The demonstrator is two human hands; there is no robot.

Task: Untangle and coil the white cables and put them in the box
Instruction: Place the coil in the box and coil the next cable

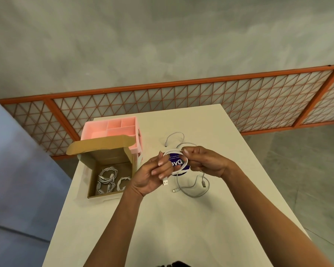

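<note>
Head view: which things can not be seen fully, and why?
Head view:
Purple label: its text is partly hidden by the white cable coil, left hand and right hand.
Cables in the box: too small to count.
Pink organizer: its front is behind the box flap.
Dark thing: cut off by the bottom edge.

On the table (181, 228), the box (106, 157) stands at the left with coiled cables (108, 173) in it. A divided tray (94, 130) sits just behind the box. Loose cables (204, 183) lie to its right.
</note>
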